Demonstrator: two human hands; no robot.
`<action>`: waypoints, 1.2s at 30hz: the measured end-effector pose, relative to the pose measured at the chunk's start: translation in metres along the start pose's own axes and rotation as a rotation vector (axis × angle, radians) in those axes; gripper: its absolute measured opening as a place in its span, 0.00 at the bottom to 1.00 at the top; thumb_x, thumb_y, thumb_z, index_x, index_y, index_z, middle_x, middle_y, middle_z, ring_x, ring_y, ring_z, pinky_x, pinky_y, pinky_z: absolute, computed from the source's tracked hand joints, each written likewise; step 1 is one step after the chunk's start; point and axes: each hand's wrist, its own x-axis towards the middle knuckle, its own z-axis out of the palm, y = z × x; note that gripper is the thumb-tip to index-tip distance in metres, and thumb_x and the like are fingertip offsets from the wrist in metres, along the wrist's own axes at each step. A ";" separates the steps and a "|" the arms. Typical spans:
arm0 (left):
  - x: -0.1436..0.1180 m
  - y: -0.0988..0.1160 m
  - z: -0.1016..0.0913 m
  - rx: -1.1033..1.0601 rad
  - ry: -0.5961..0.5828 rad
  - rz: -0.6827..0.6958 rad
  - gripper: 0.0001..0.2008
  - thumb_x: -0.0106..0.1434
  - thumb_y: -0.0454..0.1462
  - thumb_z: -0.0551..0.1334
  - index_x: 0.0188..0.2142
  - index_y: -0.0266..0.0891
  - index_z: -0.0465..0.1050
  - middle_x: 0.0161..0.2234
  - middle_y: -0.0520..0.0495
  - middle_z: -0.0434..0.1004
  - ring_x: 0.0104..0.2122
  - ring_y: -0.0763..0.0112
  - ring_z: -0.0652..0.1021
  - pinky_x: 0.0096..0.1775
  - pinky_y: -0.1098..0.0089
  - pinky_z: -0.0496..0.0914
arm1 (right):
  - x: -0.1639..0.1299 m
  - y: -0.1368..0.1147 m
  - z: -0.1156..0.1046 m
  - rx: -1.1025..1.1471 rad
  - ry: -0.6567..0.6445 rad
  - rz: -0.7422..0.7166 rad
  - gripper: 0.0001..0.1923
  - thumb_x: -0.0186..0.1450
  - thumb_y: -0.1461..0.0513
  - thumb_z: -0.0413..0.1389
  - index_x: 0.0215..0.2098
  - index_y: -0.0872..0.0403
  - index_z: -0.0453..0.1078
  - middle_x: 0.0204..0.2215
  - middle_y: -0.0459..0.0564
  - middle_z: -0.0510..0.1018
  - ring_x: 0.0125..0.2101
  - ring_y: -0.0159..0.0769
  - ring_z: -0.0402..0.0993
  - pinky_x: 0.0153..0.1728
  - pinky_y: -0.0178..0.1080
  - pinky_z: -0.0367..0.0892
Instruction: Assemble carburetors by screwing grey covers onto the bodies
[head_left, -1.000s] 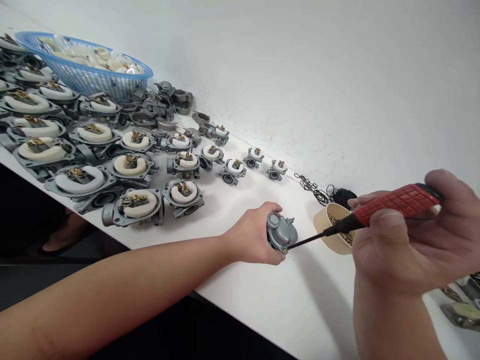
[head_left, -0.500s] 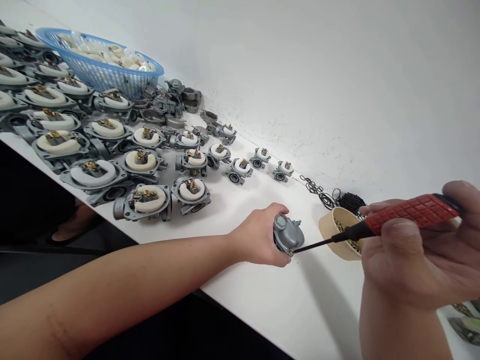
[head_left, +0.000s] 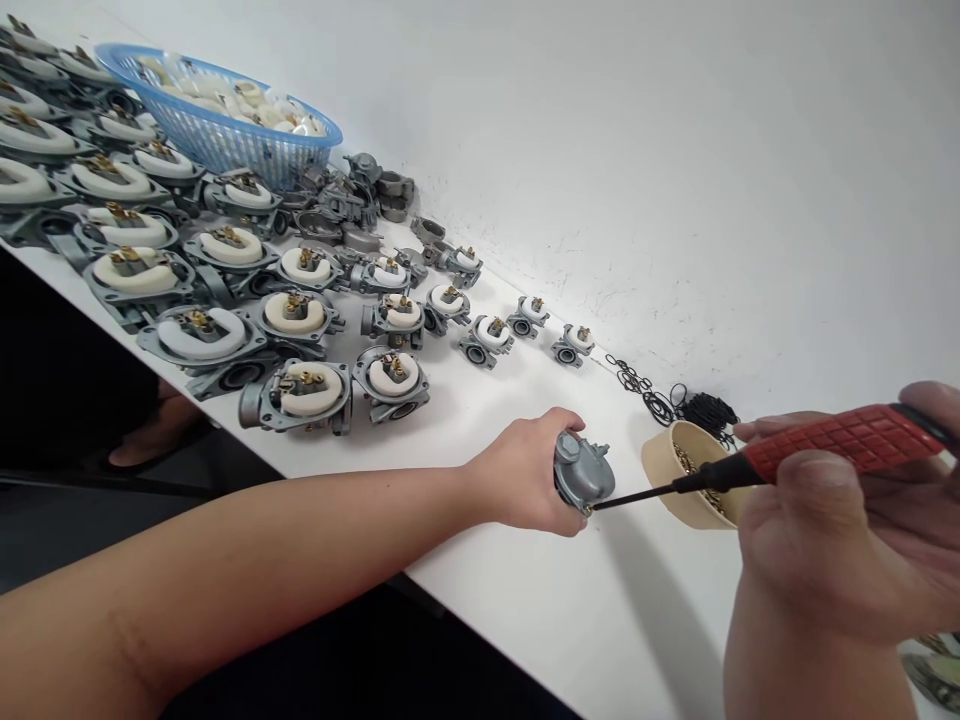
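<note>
My left hand [head_left: 529,475] is closed around a grey metal carburetor [head_left: 589,468], held at the white table with its rounded bowl side showing. In my right hand [head_left: 840,510] is a screwdriver [head_left: 855,440] with a red and black handle, gripped between thumb and fingers. Its dark shaft points left, and the tip meets a small brass-coloured screw [head_left: 588,510] at the carburetor's lower corner. Just behind the shaft stands a cream tub [head_left: 664,465] of small brass-coloured screws, partly covered by the screwdriver and my right hand.
Several open carburetors [head_left: 311,390] with white floats fill the table's left side. A blue basket [head_left: 225,130] of white floats stands at the back, beside loose grey metal parts [head_left: 360,200]. Black rubber rings [head_left: 705,412] lie along the wall. A person's foot [head_left: 154,435] shows below the table edge.
The view has shifted slightly, so the scene sits a little further right. Both hands keep their holds, and the screwdriver tip stays at the screw on the carburetor.
</note>
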 end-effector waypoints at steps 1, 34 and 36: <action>0.000 0.000 0.000 0.000 0.000 -0.001 0.42 0.40 0.42 0.73 0.55 0.43 0.62 0.45 0.42 0.75 0.40 0.53 0.79 0.38 0.63 0.76 | 0.000 0.001 0.000 0.000 0.005 -0.007 0.20 0.59 0.61 0.63 0.50 0.44 0.76 0.32 0.48 0.76 0.23 0.41 0.76 0.19 0.46 0.74; 0.000 0.001 -0.001 0.020 -0.023 -0.039 0.43 0.39 0.44 0.72 0.56 0.45 0.61 0.47 0.43 0.73 0.41 0.56 0.78 0.38 0.63 0.76 | 0.002 0.034 -0.012 -0.080 0.096 -0.131 0.26 0.52 0.55 0.66 0.50 0.47 0.77 0.36 0.53 0.78 0.24 0.40 0.71 0.19 0.43 0.62; 0.000 0.001 -0.001 0.020 -0.024 -0.042 0.43 0.39 0.43 0.72 0.56 0.45 0.61 0.47 0.42 0.73 0.41 0.56 0.78 0.38 0.63 0.76 | 0.000 0.027 -0.011 -0.084 0.077 -0.076 0.27 0.52 0.58 0.67 0.51 0.47 0.77 0.36 0.53 0.78 0.26 0.42 0.74 0.19 0.44 0.64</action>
